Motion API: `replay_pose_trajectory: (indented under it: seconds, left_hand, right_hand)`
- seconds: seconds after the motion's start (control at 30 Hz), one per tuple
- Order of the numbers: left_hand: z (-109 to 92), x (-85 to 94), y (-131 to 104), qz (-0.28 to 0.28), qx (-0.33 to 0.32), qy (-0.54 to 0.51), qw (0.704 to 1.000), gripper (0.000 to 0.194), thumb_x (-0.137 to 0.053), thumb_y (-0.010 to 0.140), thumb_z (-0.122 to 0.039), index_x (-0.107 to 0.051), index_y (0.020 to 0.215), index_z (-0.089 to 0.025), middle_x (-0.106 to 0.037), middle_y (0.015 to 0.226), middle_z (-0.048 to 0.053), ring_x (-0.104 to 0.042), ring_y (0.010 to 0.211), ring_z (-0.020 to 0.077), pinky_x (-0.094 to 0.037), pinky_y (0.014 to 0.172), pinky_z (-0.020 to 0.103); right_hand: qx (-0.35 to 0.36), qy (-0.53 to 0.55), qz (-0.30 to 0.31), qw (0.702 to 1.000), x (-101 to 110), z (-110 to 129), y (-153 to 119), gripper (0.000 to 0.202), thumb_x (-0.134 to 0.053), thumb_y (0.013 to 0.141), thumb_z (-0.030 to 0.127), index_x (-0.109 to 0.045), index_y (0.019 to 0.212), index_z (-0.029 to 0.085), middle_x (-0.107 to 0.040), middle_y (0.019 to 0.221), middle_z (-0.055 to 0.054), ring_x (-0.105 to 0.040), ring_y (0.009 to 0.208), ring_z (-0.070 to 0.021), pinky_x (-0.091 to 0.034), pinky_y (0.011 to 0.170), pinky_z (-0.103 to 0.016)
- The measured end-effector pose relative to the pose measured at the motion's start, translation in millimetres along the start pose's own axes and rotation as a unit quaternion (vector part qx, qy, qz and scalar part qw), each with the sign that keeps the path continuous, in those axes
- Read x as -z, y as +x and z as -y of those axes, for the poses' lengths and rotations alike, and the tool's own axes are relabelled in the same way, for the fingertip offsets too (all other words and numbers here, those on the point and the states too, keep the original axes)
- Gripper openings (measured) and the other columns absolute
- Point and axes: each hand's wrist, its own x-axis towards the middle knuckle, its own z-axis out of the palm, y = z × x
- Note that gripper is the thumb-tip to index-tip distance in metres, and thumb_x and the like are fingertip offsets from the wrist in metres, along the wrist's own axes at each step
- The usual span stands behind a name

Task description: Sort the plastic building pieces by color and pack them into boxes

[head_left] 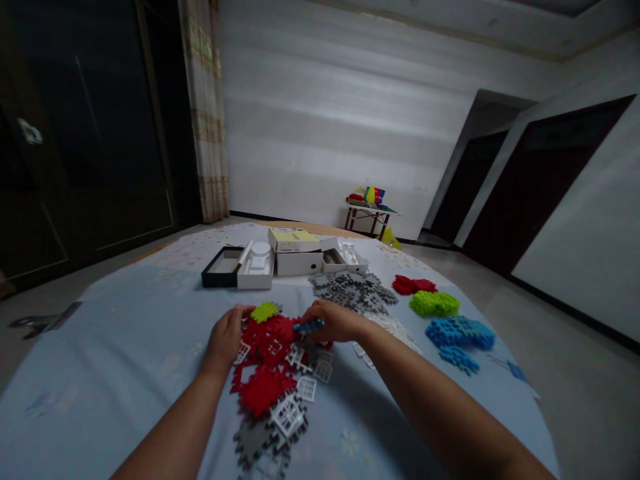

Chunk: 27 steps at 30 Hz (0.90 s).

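Observation:
A mixed pile of interlocking plastic building pieces lies before me, mostly red pieces point(267, 390) with toothed edges. White window-shaped pieces point(289, 415) and grey toothed pieces point(253, 440) lie among and below them. One yellow-green piece point(265, 311) rests at the top of the pile. My left hand point(225, 340) is at the pile's left edge, fingers extended beside the red pieces and holding nothing that I can see. Over the right side of the pile, my right hand point(333, 321) pinches a blue toothed piece point(310, 327) between thumb and fingers.
Sorted heaps lie to the right: red point(414, 285), yellow-green point(434, 304) and blue point(461, 333). A grey heap point(353, 291) and white pieces point(395, 328) sit beyond my right hand. Open boxes point(256, 268) stand at the back. A patterned cloth point(140, 347) covers the round table.

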Motion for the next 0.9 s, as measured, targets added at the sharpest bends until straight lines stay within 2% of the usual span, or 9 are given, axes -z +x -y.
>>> replay_pose_trajectory:
  seconds: [0.1, 0.27, 0.43, 0.57, 0.67, 0.77, 0.9]
  left_hand:
    - [-3, 0.1, -2, 0.003, -0.007, 0.013, 1.0, 0.055, -0.03, 0.077, -0.055, -0.067, 0.088, -0.015, -0.071, 0.088, 0.009, -0.064, 0.087, 0.023, -0.048, 0.082, 0.036]
    - [-11, -1.4, -5, 0.017, -0.033, 0.042, 0.998, 0.053, -0.032, 0.075, -0.055, -0.067, 0.086, -0.017, -0.069, 0.094, 0.008, -0.06, 0.099, 0.0232, -0.041, 0.094, 0.036]
    - [-18, -4.4, -10, 0.052, -0.054, 0.081, 0.994, 0.051, -0.032, 0.075, -0.053, -0.066, 0.091, -0.019, -0.066, 0.105, 0.008, -0.057, 0.106, 0.0223, -0.035, 0.1, 0.038]
    - [-20, -4.4, -12, 0.068, -0.074, 0.108, 0.989, 0.051, -0.028, 0.078, -0.052, -0.064, 0.095, -0.019, -0.066, 0.106, 0.008, -0.057, 0.106, 0.0208, -0.036, 0.101, 0.037]
    - [-19, -1.3, -10, 0.072, -0.07, 0.118, 0.988, 0.052, -0.027, 0.078, -0.051, -0.063, 0.095, -0.019, -0.065, 0.109, 0.007, -0.057, 0.106, 0.021, -0.035, 0.101, 0.037]
    - [-15, 2.6, -4, 0.079, -0.053, 0.138, 0.986, 0.048, -0.028, 0.079, -0.048, -0.063, 0.097, -0.02, -0.066, 0.107, 0.005, -0.057, 0.105, 0.0212, -0.036, 0.101, 0.038]
    - [-2, 5.6, 6, 0.064, -0.068, 0.166, 0.982, 0.046, -0.026, 0.079, -0.047, -0.063, 0.091, -0.023, -0.068, 0.101, 0.003, -0.061, 0.098, 0.0216, -0.041, 0.096, 0.04]
  right_hand:
    - [0.002, 0.047, 0.018, 0.999, 3, 0, -17, 0.037, -0.073, 0.062, 0.032, -0.067, 0.097, 0.021, -0.064, 0.087, -0.002, -0.057, 0.08, -0.0151, -0.043, 0.071, -0.022]
    - [-0.041, 0.046, -0.065, 0.996, 3, -1, -26, 0.029, -0.063, 0.074, 0.033, -0.066, 0.099, 0.02, -0.064, 0.093, -0.005, -0.058, 0.087, -0.0165, -0.042, 0.08, -0.026]
    - [-0.111, 0.011, -0.051, 0.992, -18, 3, -24, 0.047, -0.068, 0.065, 0.045, -0.064, 0.105, 0.021, -0.063, 0.097, -0.007, -0.057, 0.089, -0.0212, -0.042, 0.079, -0.03]
    - [-0.114, 0.026, -0.079, 0.99, -25, 9, -26, 0.05, -0.069, 0.064, 0.039, -0.06, 0.111, 0.025, -0.062, 0.103, -0.006, -0.055, 0.095, -0.022, -0.04, 0.085, -0.033]
    - [-0.121, 0.04, -0.131, 0.983, -17, 5, -35, 0.06, -0.07, 0.064, 0.033, -0.053, 0.12, 0.024, -0.057, 0.115, -0.008, -0.05, 0.107, -0.0242, -0.036, 0.091, -0.035]
    - [-0.145, 0.032, -0.181, 0.972, -3, -11, -54, 0.062, -0.069, 0.066, 0.03, -0.05, 0.124, 0.024, -0.053, 0.121, -0.008, -0.046, 0.112, -0.024, -0.034, 0.094, -0.036]
    - [-0.247, 0.002, -0.249, 0.937, 17, -41, -97, 0.058, -0.065, 0.069, 0.03, -0.048, 0.125, 0.023, -0.053, 0.122, -0.008, -0.044, 0.114, -0.0241, -0.032, 0.095, -0.039]
